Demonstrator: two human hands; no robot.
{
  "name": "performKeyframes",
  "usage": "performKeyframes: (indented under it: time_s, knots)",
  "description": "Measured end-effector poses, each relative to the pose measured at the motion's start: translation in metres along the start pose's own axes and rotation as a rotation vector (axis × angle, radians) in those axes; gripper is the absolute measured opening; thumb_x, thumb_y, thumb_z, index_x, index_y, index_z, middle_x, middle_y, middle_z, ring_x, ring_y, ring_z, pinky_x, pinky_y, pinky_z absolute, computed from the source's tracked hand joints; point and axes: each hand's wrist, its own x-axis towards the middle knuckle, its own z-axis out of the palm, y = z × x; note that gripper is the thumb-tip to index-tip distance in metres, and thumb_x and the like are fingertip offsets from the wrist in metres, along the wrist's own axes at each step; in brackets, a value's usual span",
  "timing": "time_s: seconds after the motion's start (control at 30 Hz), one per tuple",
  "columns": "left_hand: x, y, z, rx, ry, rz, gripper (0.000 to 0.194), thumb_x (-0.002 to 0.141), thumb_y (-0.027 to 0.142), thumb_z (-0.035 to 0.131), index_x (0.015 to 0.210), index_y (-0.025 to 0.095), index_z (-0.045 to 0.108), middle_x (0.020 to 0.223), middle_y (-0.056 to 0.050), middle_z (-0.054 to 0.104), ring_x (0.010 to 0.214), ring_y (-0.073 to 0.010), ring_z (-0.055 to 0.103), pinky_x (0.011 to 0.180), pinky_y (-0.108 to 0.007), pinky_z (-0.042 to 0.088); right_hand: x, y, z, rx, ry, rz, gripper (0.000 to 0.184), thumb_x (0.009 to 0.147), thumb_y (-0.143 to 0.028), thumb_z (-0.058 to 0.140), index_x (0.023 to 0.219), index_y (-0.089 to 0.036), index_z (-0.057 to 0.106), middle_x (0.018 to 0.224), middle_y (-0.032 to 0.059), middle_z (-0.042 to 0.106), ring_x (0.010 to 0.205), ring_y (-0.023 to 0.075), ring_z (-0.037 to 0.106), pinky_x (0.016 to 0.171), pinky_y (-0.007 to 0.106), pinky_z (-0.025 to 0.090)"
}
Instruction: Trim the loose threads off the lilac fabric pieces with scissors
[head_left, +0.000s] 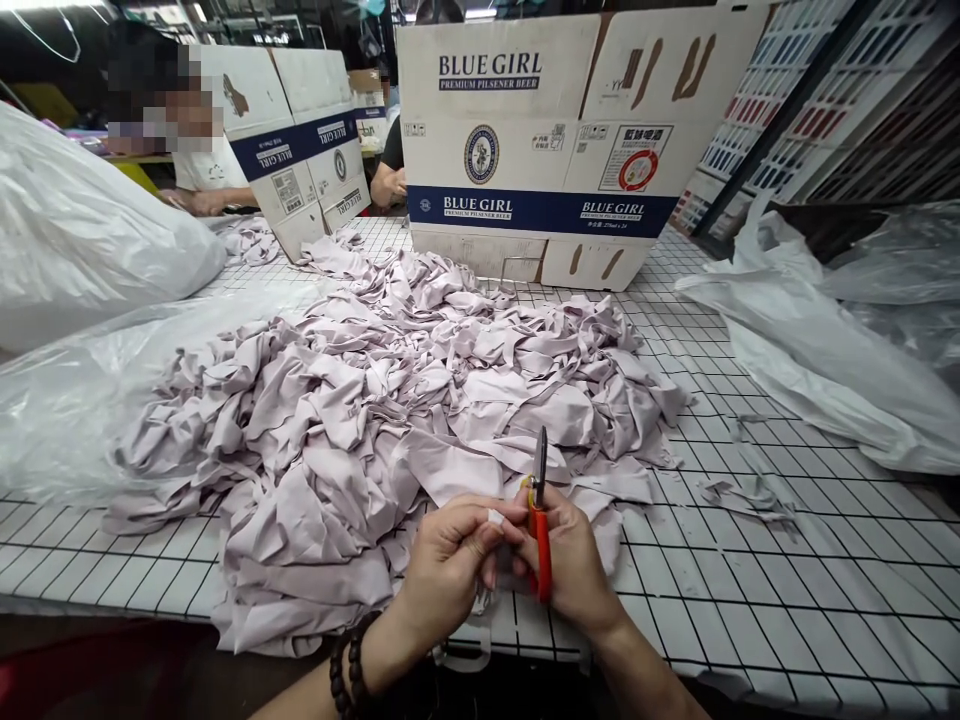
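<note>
A big heap of pale lilac fabric pieces (390, 400) covers the middle of the white gridded table (787, 560). At the near edge my left hand (446, 565) pinches a small pale fabric piece (495, 517) between thumb and fingers. My right hand (574, 565) is closed round red-handled thread snips (540, 520), whose dark blades point up and away beside that piece. A dark bead bracelet (349, 670) circles my left wrist. Both hands touch at the fingertips.
A large Blue Girl beer carton (555, 140) stands at the table's far side, a second carton (300, 150) at the far left. Clear plastic bags lie at left (82, 240) and right (832, 350). Other people (187, 150) sit behind the cartons. Small fabric trimmings (750, 495) lie to the right.
</note>
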Motion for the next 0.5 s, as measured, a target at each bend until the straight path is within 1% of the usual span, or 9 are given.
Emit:
performKeyframes:
  time_s: [0.03,0.07,0.1,0.13,0.17,0.23,0.3,0.4,0.5]
  knots:
    - [0.001,-0.001,0.0,-0.011,0.002,0.01,0.043,0.085,0.054,0.058,0.072,0.016,0.073,0.09,-0.011,0.072,0.041,-0.0091,0.047,0.045,-0.026,0.04,-0.001,-0.001,-0.005,-0.014,0.001,0.002,0.043,0.063,-0.048,0.082,0.072,-0.023,0.048,0.057,-0.0064,0.055,0.041,0.0079,0.044,0.039,0.021,0.035]
    - [0.002,-0.002,0.0,0.004,0.01,0.041,0.043,0.086,0.053,0.058,0.07,0.016,0.073,0.076,-0.008,0.07,0.043,-0.0103,0.048,0.049,-0.026,0.042,-0.002,-0.003,-0.01,-0.057,0.006,-0.007,0.04,0.066,-0.047,0.08,0.072,-0.022,0.048,0.062,-0.0048,0.058,0.044,0.0088,0.047,0.041,0.022,0.037]
    - [0.003,-0.003,-0.001,0.035,0.023,0.081,0.043,0.087,0.052,0.057,0.069,0.016,0.073,0.063,-0.005,0.066,0.046,-0.0124,0.05,0.055,-0.027,0.043,-0.005,-0.006,-0.017,-0.145,0.017,-0.029,0.036,0.07,-0.044,0.077,0.073,-0.022,0.048,0.067,-0.0032,0.06,0.048,0.0098,0.049,0.045,0.023,0.04]
    - [0.003,-0.004,-0.001,0.072,0.034,0.117,0.043,0.088,0.051,0.056,0.069,0.017,0.073,0.053,-0.003,0.06,0.051,-0.0145,0.052,0.06,-0.028,0.044,-0.009,-0.01,-0.025,-0.28,0.035,-0.062,0.033,0.072,-0.042,0.076,0.074,-0.023,0.049,0.071,-0.0023,0.061,0.052,0.0109,0.051,0.049,0.024,0.042]
    - [0.004,-0.003,-0.002,0.108,0.039,0.144,0.042,0.09,0.05,0.055,0.071,0.017,0.074,0.049,-0.002,0.057,0.055,-0.0159,0.053,0.064,-0.028,0.043,-0.013,-0.014,-0.032,-0.449,0.053,-0.098,0.029,0.072,-0.039,0.075,0.076,-0.023,0.05,0.072,-0.0022,0.061,0.056,0.012,0.051,0.052,0.025,0.043]
    - [0.004,-0.002,-0.002,0.156,0.023,0.153,0.041,0.091,0.048,0.053,0.075,0.017,0.074,0.049,-0.001,0.055,0.057,-0.0163,0.053,0.065,-0.028,0.042,-0.024,-0.023,-0.042,-0.795,0.066,-0.149,0.027,0.07,-0.035,0.075,0.078,-0.024,0.052,0.069,-0.0025,0.06,0.059,0.0144,0.051,0.055,0.026,0.043]
    - [0.005,-0.001,-0.002,0.191,-0.006,0.147,0.042,0.093,0.047,0.051,0.071,0.017,0.07,0.052,-0.001,0.055,0.057,-0.0153,0.052,0.063,-0.027,0.04,-0.033,-0.029,-0.047,-1.002,0.046,-0.161,0.027,0.068,-0.033,0.074,0.08,-0.025,0.052,0.07,-0.0018,0.061,0.061,0.0161,0.053,0.055,0.027,0.043]
    - [0.005,0.001,-0.002,0.236,-0.05,0.151,0.044,0.095,0.043,0.047,0.062,0.017,0.059,0.059,-0.002,0.055,0.06,-0.0144,0.052,0.062,-0.025,0.038,-0.041,-0.034,-0.045,-1.14,0.036,-0.201,0.023,0.071,-0.033,0.071,0.079,-0.025,0.051,0.076,0.0004,0.062,0.065,0.0182,0.058,0.058,0.028,0.045]
    - [0.004,0.003,-0.002,0.274,-0.091,0.161,0.041,0.096,0.037,0.044,0.062,0.017,0.054,0.064,-0.002,0.054,0.063,-0.0142,0.051,0.062,-0.025,0.038,-0.042,-0.033,-0.041,-1.209,0.064,-0.246,0.022,0.073,-0.036,0.069,0.077,-0.025,0.05,0.074,0.0011,0.061,0.063,0.0187,0.058,0.057,0.029,0.045]
